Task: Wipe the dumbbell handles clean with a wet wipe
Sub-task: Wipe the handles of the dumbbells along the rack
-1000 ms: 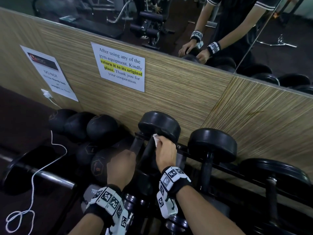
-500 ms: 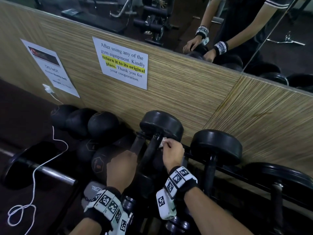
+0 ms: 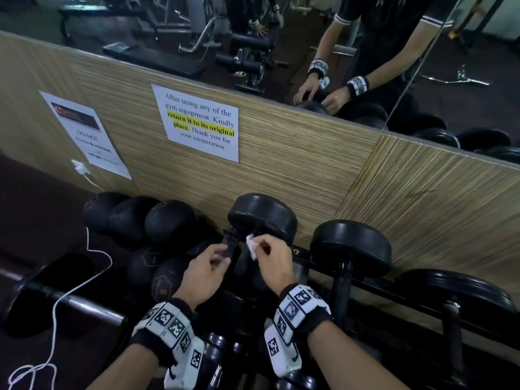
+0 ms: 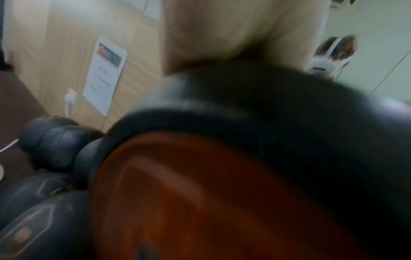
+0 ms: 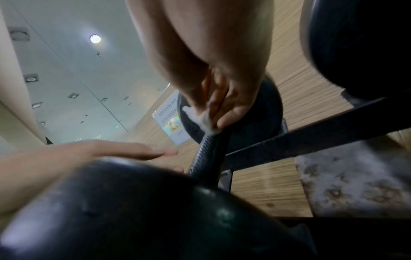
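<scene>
A black dumbbell leans on the rack with its far head [image 3: 261, 215] against the wall. Its knurled handle [image 5: 203, 153] runs down to the near head [image 5: 155, 211]. My right hand [image 3: 260, 246] pinches a small white wet wipe [image 3: 251, 246] [image 5: 204, 121] against the top of the handle, just under the far head. My left hand [image 3: 222, 257] hovers left of the handle, holding nothing; its fingers [image 5: 142, 151] lie nearly straight above the near head. The left wrist view is blurred and shows only a dark rounded shape.
Two more black dumbbells [image 3: 351, 243] [image 3: 455, 294] stand on the rack to the right. Black medicine balls [image 3: 168, 220] are piled on the left, beside a barbell plate [image 3: 42, 294] and a white cable [image 3: 56, 319]. The wood-panelled wall carries a notice [image 3: 201, 122] below a mirror.
My right hand has gone from lying over the handle to pinching the wipe at its upper end. My left hand has lifted off the near end and moved up beside the handle.
</scene>
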### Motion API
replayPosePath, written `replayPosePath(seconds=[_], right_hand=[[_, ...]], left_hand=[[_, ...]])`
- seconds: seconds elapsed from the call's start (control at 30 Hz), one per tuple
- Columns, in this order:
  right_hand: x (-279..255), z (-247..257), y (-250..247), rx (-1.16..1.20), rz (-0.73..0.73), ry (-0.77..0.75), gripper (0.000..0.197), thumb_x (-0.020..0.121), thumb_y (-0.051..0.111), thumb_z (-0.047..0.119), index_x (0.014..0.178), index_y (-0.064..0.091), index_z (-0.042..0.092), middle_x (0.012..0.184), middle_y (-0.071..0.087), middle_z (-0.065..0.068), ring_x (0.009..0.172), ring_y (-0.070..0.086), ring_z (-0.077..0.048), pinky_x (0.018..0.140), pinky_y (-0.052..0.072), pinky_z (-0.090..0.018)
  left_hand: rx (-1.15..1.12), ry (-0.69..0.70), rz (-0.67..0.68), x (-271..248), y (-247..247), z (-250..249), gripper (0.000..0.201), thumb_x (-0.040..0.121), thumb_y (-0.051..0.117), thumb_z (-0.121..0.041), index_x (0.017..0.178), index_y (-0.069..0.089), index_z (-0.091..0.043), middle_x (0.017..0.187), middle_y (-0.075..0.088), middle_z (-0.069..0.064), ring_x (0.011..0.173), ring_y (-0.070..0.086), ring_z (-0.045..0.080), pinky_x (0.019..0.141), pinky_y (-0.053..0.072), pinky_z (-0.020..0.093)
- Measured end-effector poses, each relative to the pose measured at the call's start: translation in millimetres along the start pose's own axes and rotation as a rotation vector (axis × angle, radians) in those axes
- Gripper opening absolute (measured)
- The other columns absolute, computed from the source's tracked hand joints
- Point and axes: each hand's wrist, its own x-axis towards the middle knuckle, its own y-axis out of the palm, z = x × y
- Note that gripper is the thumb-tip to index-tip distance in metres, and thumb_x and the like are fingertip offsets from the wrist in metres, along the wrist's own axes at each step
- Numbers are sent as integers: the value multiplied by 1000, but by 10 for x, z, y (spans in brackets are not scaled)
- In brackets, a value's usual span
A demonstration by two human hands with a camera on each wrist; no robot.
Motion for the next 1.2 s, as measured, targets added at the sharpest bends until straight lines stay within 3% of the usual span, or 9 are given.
replayPosePath(seconds=[0.07,0.2,0.33,0.4,0.53,0.6,0.8,1.03,1.2], right_hand=[[-92,24,-106,119,90,-40,16,92,66,6,89,74,18,82,71,13,80,65,1,77,50,-21],[-106,64,-391,262,132,8,12,92,67,5,97,73,14,82,70,-1,78,65,-10,77,54,-30],[13,75,-941,-119,-100,-132,11,95,65,16,97,74,21,90,72,10,85,64,-4,84,48,-23],[128,48,-1319,-411,-270,-169,15,99,59,28,101,72,22,102,72,6,99,62,-17,91,46,-34],[307,-269,-1704,-792,-145,115,46,102,37,54,125,62,24,128,60,-3,122,51,-31,103,34,-47],[312,-422,-1703,-846,-177,72,56,99,29,58,119,65,20,120,64,-5,114,57,-33,96,40,-47],[352,-542,-1661,-866,-304,-49,53,94,35,56,105,71,18,99,69,-5,94,64,-33,82,45,-45],[344,-532,-1630,-862,-322,-33,50,93,39,53,101,72,17,94,69,-6,91,63,-34,81,46,-45],[332,-531,-1631,-852,-334,-41,51,93,37,54,102,72,17,94,69,-5,91,63,-33,81,46,-45]], left_hand=[[-105,150,169,113,-37,-185,38,94,64,-8,124,55,-30,97,68,-8,85,65,0,85,48,16],[-175,139,430,264,-67,-552,10,93,65,-6,103,67,-6,91,72,1,84,68,5,76,53,21],[-100,-29,199,501,-142,-446,16,92,68,-10,80,58,-11,75,67,8,60,71,16,48,50,19],[-10,-105,153,630,-175,-409,29,92,66,-4,71,48,-11,64,58,7,52,67,14,43,48,18],[141,-199,308,963,-184,-358,34,92,62,3,64,48,-8,67,55,12,67,69,29,61,61,31],[223,-228,418,1094,-118,-356,23,95,60,0,73,57,-6,77,63,15,73,73,27,73,62,37],[64,-289,649,1105,54,-579,29,102,38,2,102,65,-10,83,74,-1,76,73,13,72,60,24],[140,-20,398,951,3,-587,25,100,51,0,80,66,-6,68,70,-2,76,73,16,75,61,29],[306,81,437,999,-37,-532,27,96,54,4,73,63,-7,77,65,5,80,71,16,84,60,33]])
